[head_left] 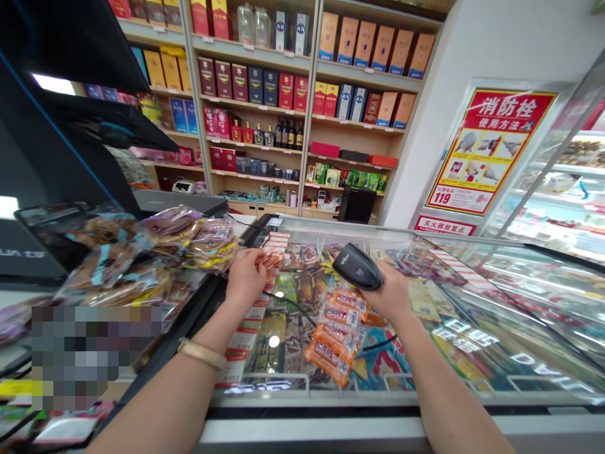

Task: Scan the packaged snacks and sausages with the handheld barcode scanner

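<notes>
A black handheld barcode scanner (357, 265) is gripped in my right hand (390, 293), its head tilted toward the upper left. Just below it, several small orange snack packets (334, 337) with dark lettering lie overlapping on the glass top of a display freezer (359, 403). My left hand (246, 276) is closed at the left side of the glass, pinching a small orange, partly clear packet (271, 261). The fingers hide some of that packet. A black cable (293, 304) runs across the glass between my hands.
Clear bags of brown food (165, 252) are heaped on the left counter beneath a dark monitor (94, 44). Behind stand shelves with boxes and bottles (265, 82). A red fire hydrant sign (489, 148) hangs on the right wall, near a glass-fronted refrigerated case (567, 176).
</notes>
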### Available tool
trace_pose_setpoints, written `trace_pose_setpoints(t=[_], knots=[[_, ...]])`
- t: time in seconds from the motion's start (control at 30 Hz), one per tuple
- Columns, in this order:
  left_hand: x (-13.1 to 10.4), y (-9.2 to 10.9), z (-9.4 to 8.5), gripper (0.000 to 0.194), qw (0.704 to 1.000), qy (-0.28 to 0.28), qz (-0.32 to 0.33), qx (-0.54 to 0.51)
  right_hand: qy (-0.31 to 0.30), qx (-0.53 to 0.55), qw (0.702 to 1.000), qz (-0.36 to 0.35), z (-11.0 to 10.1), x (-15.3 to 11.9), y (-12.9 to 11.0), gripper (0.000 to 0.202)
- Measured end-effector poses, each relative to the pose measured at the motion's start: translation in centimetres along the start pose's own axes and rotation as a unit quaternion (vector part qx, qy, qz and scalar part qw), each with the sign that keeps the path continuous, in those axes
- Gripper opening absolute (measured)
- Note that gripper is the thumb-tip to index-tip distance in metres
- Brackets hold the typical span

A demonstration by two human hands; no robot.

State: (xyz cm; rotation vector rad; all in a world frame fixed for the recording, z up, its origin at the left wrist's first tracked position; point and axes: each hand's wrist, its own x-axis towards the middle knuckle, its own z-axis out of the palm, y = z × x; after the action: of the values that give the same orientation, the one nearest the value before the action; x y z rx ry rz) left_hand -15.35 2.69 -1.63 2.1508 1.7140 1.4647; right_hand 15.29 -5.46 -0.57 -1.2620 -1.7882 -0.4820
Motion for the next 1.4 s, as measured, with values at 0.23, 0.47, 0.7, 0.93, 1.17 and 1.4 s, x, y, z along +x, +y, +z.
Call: trace_pose_setpoints(t=[0.23, 0.47, 0.7, 0.93, 1.17, 1.4], knots=[[0.1, 1.4, -0.1, 0.025, 0.972, 0.014, -0.082, -0.221, -0.018, 0.005, 0.999, -0.042, -0.2, 0.2, -0.5, 0.025], [-0.5, 2.3, -0.1, 0.022, 0.973, -0.039, -0.022, -0.227, -0.087, -0.006, 0.993, -0.075, -0.6, 0.4, -2.0, 0.029], [-1.1, 3.2, -0.2, 0.021, 0.981, -0.051, 0.052, -0.180, -0.119, -0.013, 0.990, -0.076, -0.6, 0.3, -2.5, 0.030], [-1.2, 3.3, -0.1, 0.020, 0.980, -0.055, 0.068, -0.181, -0.143, -0.014, 0.987, -0.072, -0.7, 0.4, -2.8, 0.029], [-1.2, 3.6, -0.3, 0.019, 0.974, -0.062, 0.060, -0.208, -0.129, -0.011, 0.989, -0.073, -0.6, 0.3, -2.7, 0.031], [-3.0, 5.0, 0.9, 0.024, 0.917, -0.172, 0.023, -0.360, -0.020, -0.017, 0.999, -0.028, -0.4, 0.2, -0.7, 0.025]])
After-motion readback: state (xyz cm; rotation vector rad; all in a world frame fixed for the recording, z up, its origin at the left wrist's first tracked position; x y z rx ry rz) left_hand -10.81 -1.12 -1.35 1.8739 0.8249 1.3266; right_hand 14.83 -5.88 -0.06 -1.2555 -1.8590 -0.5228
